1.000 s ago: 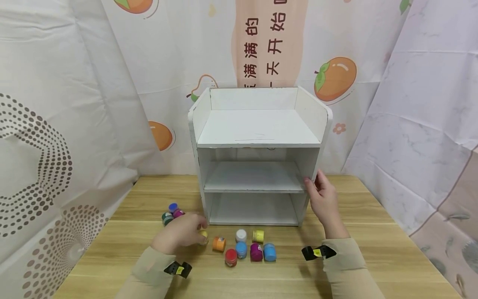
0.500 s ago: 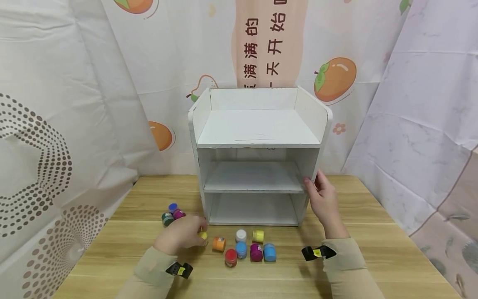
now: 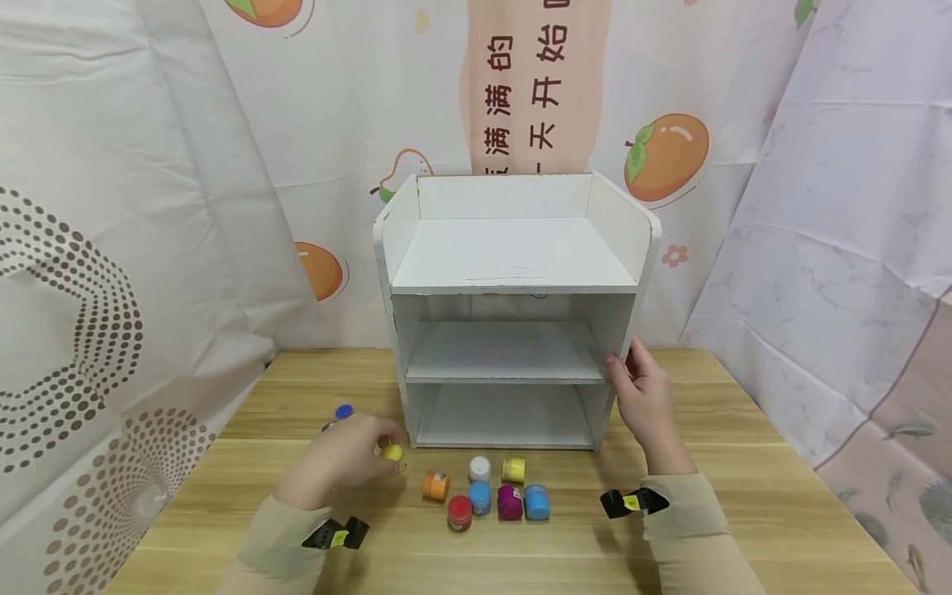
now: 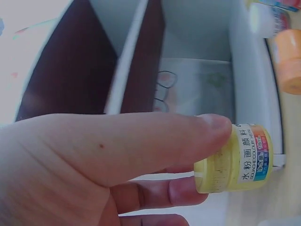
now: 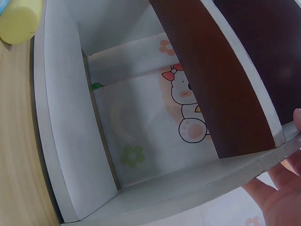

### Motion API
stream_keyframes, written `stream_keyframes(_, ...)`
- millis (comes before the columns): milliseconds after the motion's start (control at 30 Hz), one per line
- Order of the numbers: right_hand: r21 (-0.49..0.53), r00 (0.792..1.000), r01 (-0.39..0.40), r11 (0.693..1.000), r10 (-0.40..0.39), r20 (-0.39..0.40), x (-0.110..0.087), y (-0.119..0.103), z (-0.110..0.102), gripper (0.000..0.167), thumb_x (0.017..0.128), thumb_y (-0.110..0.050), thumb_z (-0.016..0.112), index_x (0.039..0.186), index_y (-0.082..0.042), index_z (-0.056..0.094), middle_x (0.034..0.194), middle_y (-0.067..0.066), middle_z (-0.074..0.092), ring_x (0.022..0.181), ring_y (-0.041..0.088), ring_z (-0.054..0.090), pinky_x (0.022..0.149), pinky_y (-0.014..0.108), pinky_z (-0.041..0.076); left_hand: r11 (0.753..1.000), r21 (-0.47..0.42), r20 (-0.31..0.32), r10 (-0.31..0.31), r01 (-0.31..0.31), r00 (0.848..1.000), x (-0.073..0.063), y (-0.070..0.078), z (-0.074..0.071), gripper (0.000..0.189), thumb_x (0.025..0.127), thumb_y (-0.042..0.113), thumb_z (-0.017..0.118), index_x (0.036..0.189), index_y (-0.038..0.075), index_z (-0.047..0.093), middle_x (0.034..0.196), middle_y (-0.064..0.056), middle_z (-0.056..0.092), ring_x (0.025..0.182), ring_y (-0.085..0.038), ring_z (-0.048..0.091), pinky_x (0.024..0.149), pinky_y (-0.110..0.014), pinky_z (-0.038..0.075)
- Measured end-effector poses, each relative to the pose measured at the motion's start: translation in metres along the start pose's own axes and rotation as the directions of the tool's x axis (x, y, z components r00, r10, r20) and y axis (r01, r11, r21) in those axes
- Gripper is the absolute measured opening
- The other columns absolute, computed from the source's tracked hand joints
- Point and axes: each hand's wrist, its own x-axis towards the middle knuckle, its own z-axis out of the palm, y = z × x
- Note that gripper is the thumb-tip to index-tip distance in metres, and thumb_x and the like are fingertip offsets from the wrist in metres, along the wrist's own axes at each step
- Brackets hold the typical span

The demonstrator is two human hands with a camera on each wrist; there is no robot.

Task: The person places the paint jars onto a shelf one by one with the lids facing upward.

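My left hand (image 3: 338, 459) pinches a small yellow gouache paint jar (image 4: 248, 157) between thumb and fingers, just off the lower left corner of the white shelf unit (image 3: 513, 252). In the left wrist view the jar's printed label faces the camera and the shelf compartments lie behind it. On the other side, my right hand (image 3: 645, 401) grips the unit's right side panel, thumb on the front edge at the middle board and fingers round the outside. Both lower compartments show bare boards.
Before the unit stand or lie an orange jar (image 3: 435, 486), a white jar (image 3: 479, 469), a red jar (image 3: 459, 512), a purple jar (image 3: 509, 502), another yellow jar (image 3: 513, 470) and two blue ones. A dark blue lid (image 3: 344, 411) shows behind my left hand. A printed curtain hangs behind.
My left hand has moved a little to the left and up with the yellow paint jar, now covering the purple jar behind it. The right hand stays on the shelf unit.
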Motion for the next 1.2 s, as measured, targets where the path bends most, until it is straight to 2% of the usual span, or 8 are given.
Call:
stream_keyframes(200,-0.027,1.0,-0.003,1.0,0.004,0.013,-0.001,-0.001,0.0,0.04,0.103,0.001,0.056,0.141,0.01,0.051,0.128,0.03,0.06,0.117,0.018,0.059,0.089,0.013,0.048,1.0,0.01,-0.011,0.017,-0.017,1.0,-0.002,0.003,-0.006,0.021,0.081,0.021,0.087,0.097,0.017,0.074,0.088,0.009,0.062,0.08,-0.013,0.058,0.071,-0.035,0.05)
stream_keyframes(367,-0.055,1.0,-0.007,0.998,0.008,0.015,-0.002,-0.003,-0.001,0.04,0.103,-0.001,0.055,0.142,0.009,0.05,0.129,0.029,0.06,0.12,0.031,0.058,0.088,0.012,0.048,0.999,0.035,0.001,0.028,-0.028,1.0,0.003,0.009,-0.002,0.02,0.083,0.025,0.086,0.097,0.018,0.074,0.088,0.01,0.063,0.08,-0.012,0.058,0.072,-0.036,0.05)
stream_keyframes(467,-0.047,1.0,-0.008,0.999,0.009,0.016,-0.002,-0.004,-0.001,0.042,0.104,-0.001,0.055,0.144,0.009,0.049,0.13,0.03,0.059,0.121,0.038,0.056,0.089,0.012,0.048,0.996,0.072,0.002,0.043,-0.043,0.999,0.006,0.017,0.001,0.02,0.084,0.028,0.084,0.097,0.017,0.073,0.09,0.009,0.062,0.08,-0.012,0.058,0.073,-0.035,0.051)
stream_keyframes(633,-0.034,0.999,-0.017,0.999,0.018,0.027,-0.001,-0.003,-0.001,0.043,0.104,-0.001,0.054,0.145,0.008,0.047,0.133,0.03,0.058,0.123,0.039,0.055,0.091,0.013,0.047,0.989,0.114,-0.012,0.096,-0.094,0.995,0.012,0.032,0.008,0.02,0.087,0.028,0.081,0.099,0.016,0.071,0.092,0.008,0.06,0.078,-0.01,0.057,0.072,-0.033,0.052)
stream_keyframes(900,-0.037,0.999,-0.015,0.999,0.016,0.033,-0.001,-0.002,-0.001,0.043,0.104,-0.003,0.054,0.145,0.008,0.047,0.135,0.029,0.057,0.125,0.038,0.054,0.092,0.013,0.047,0.975,0.193,0.021,0.112,-0.114,0.993,0.029,0.049,0.013,0.02,0.091,0.031,0.078,0.1,0.015,0.069,0.093,0.006,0.058,0.076,-0.01,0.054,0.072,-0.032,0.053)
stream_keyframes(1200,-0.036,1.0,-0.005,0.999,0.006,0.024,-0.001,-0.001,-0.001,0.043,0.104,-0.002,0.055,0.145,0.007,0.048,0.132,0.029,0.059,0.121,0.034,0.057,0.09,0.013,0.047,0.926,0.33,0.058,0.171,-0.181,0.984,0.054,0.057,0.022,0.021,0.092,0.029,0.077,0.1,0.011,0.07,0.095,-0.001,0.063,0.077,-0.012,0.059,0.073,-0.033,0.055)
